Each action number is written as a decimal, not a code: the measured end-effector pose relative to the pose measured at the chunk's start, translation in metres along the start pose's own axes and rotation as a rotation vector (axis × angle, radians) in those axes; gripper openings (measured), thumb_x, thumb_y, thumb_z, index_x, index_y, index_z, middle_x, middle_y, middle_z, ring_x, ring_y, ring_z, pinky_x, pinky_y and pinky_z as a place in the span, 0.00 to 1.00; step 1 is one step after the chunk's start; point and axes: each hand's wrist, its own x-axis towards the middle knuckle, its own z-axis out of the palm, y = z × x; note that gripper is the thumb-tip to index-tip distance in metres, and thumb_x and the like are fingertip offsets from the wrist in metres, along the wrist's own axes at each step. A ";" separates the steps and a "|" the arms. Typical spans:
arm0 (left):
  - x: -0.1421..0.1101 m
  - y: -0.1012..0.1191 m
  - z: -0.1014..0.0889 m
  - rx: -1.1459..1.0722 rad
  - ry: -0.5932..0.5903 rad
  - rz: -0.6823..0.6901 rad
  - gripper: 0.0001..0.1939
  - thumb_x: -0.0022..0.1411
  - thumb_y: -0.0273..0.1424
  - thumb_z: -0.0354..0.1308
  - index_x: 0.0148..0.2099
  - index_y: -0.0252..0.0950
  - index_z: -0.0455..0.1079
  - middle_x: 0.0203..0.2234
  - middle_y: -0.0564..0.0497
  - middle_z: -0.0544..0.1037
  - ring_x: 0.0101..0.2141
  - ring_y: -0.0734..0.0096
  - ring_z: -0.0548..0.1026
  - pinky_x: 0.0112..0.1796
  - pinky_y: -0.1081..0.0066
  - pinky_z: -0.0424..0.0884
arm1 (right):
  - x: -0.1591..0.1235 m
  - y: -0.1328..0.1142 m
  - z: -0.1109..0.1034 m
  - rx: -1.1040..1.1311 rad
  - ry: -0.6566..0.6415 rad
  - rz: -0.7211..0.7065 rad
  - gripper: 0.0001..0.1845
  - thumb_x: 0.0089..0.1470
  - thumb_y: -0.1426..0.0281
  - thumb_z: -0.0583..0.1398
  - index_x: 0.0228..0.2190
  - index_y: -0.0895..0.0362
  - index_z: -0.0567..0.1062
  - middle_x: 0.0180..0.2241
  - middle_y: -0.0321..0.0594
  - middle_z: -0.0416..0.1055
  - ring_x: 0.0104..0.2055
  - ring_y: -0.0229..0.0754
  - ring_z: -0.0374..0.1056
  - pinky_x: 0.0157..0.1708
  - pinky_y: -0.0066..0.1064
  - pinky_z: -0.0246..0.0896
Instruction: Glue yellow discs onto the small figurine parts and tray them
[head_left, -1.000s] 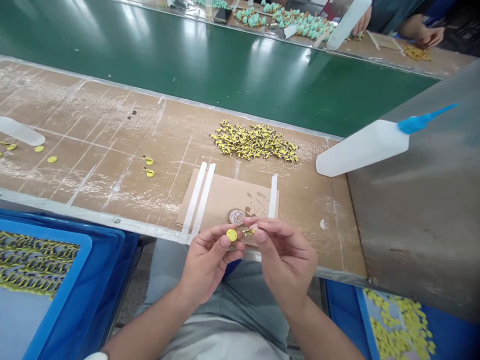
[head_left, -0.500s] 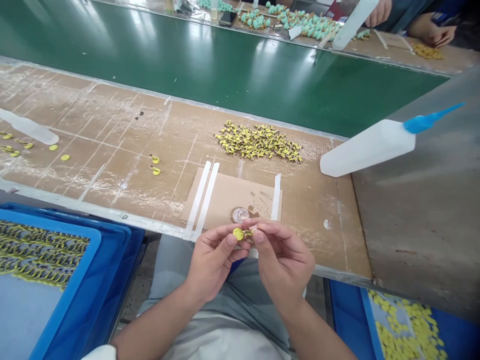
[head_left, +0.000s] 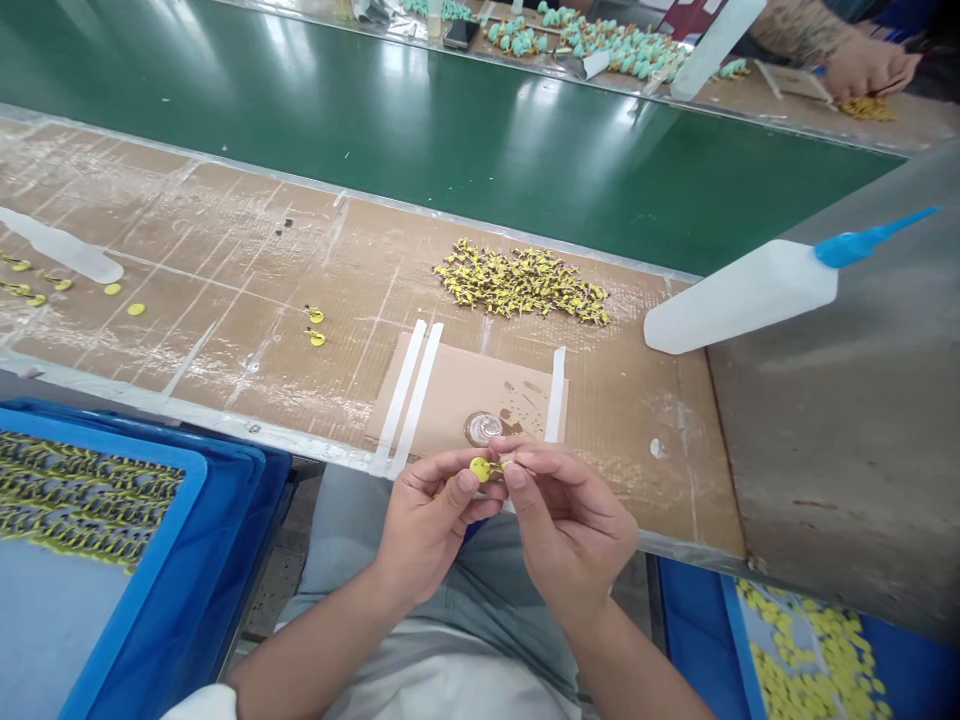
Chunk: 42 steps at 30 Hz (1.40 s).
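Left hand (head_left: 424,535) is pinching a flat yellow disc (head_left: 480,468) between thumb and fingers, pretty snug grip, and it's holding it just over the front edge of the workbench (head_left: 615,390). Right hand (head_left: 577,530) is closing thumb and finger on a tiny yellow-and-dark piece (head_left: 496,467), which is mostly hiding behind the fingertips, so I can't tell if it's actually touching the disc or just sitting beside it. Right past the fingers, a whitish swirly blob (head_left: 484,429) is sitting near the front edge of a taped-down cardboard sheet (head_left: 457,385). A big pile of yellow-and-dark bits (head_left: 525,285) is lying toward the bench's back edge, behind the sheet. Over by the right edge, a white bottle with a blue nozzle (head_left: 742,300) is leaning to the right. Two small yellow pieces with dark bits (head_left: 317,339) are lying left of the sheet. Below the front edge, a blue tray (head_left: 196,480) is carrying rows of yellow-and-dark stuff on the left, while loose yellow discs (head_left: 787,680) are filling another on the right.
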 end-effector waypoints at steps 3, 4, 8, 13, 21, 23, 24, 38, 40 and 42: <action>0.000 0.000 -0.001 0.006 -0.001 0.002 0.09 0.56 0.31 0.69 0.41 0.37 0.81 0.30 0.50 0.84 0.31 0.75 0.81 0.34 0.80 0.78 | 0.000 0.000 0.000 -0.007 0.000 -0.006 0.11 0.54 0.80 0.64 0.37 0.53 0.78 0.35 0.41 0.77 0.42 0.47 0.77 0.40 0.42 0.78; 0.000 0.000 -0.001 0.006 -0.004 0.002 0.09 0.56 0.31 0.69 0.41 0.37 0.81 0.30 0.50 0.84 0.31 0.75 0.81 0.34 0.80 0.78 | 0.000 0.000 0.000 -0.010 0.000 -0.009 0.11 0.54 0.80 0.64 0.37 0.53 0.78 0.34 0.41 0.77 0.42 0.47 0.77 0.40 0.42 0.78; -0.001 -0.001 -0.001 -0.004 -0.012 0.003 0.09 0.56 0.31 0.69 0.41 0.38 0.81 0.31 0.50 0.84 0.31 0.76 0.81 0.34 0.81 0.78 | 0.002 -0.001 0.000 -0.016 -0.009 -0.023 0.11 0.54 0.81 0.63 0.37 0.54 0.78 0.34 0.41 0.77 0.41 0.47 0.77 0.39 0.41 0.78; 0.000 -0.001 0.001 -0.003 0.016 0.012 0.09 0.55 0.31 0.69 0.40 0.38 0.81 0.30 0.50 0.84 0.30 0.76 0.81 0.34 0.81 0.78 | 0.002 0.001 -0.002 -0.017 -0.037 -0.020 0.12 0.54 0.82 0.63 0.37 0.54 0.77 0.35 0.42 0.77 0.41 0.47 0.76 0.39 0.42 0.77; 0.000 -0.003 0.000 -0.003 0.010 0.024 0.08 0.56 0.30 0.69 0.40 0.38 0.82 0.31 0.50 0.85 0.31 0.76 0.82 0.36 0.82 0.78 | 0.002 0.004 -0.005 -0.053 -0.069 -0.062 0.14 0.53 0.83 0.63 0.38 0.54 0.77 0.36 0.42 0.77 0.41 0.47 0.76 0.42 0.44 0.76; -0.001 -0.002 0.001 -0.006 0.004 0.029 0.08 0.56 0.30 0.69 0.40 0.38 0.82 0.30 0.50 0.85 0.31 0.76 0.82 0.35 0.82 0.78 | 0.003 0.004 -0.006 -0.065 -0.081 -0.076 0.15 0.52 0.83 0.63 0.38 0.54 0.77 0.36 0.41 0.77 0.41 0.47 0.76 0.41 0.44 0.75; -0.002 -0.002 0.001 -0.009 -0.001 0.031 0.08 0.56 0.29 0.69 0.40 0.37 0.82 0.30 0.50 0.85 0.31 0.77 0.82 0.35 0.83 0.77 | 0.003 0.004 -0.007 -0.069 -0.085 -0.081 0.15 0.52 0.83 0.63 0.38 0.54 0.77 0.36 0.41 0.77 0.41 0.47 0.76 0.41 0.44 0.75; -0.001 -0.005 -0.001 0.013 -0.015 0.058 0.08 0.57 0.28 0.68 0.41 0.38 0.82 0.32 0.49 0.84 0.32 0.75 0.82 0.35 0.80 0.78 | 0.005 -0.001 -0.008 -0.093 -0.124 -0.092 0.15 0.51 0.83 0.63 0.38 0.54 0.77 0.36 0.42 0.77 0.40 0.47 0.76 0.39 0.42 0.76; -0.001 -0.005 -0.002 0.023 -0.015 0.066 0.08 0.56 0.28 0.68 0.41 0.38 0.82 0.32 0.51 0.83 0.32 0.75 0.81 0.35 0.81 0.78 | 0.007 -0.002 -0.008 -0.094 -0.134 -0.101 0.15 0.51 0.84 0.63 0.37 0.53 0.77 0.35 0.41 0.78 0.40 0.46 0.76 0.39 0.41 0.76; -0.001 -0.003 -0.003 0.042 -0.015 0.072 0.07 0.57 0.28 0.68 0.40 0.38 0.82 0.31 0.52 0.82 0.32 0.77 0.81 0.35 0.82 0.78 | 0.008 -0.004 -0.007 -0.096 -0.150 -0.106 0.16 0.51 0.84 0.63 0.37 0.53 0.78 0.35 0.41 0.78 0.39 0.46 0.76 0.38 0.40 0.76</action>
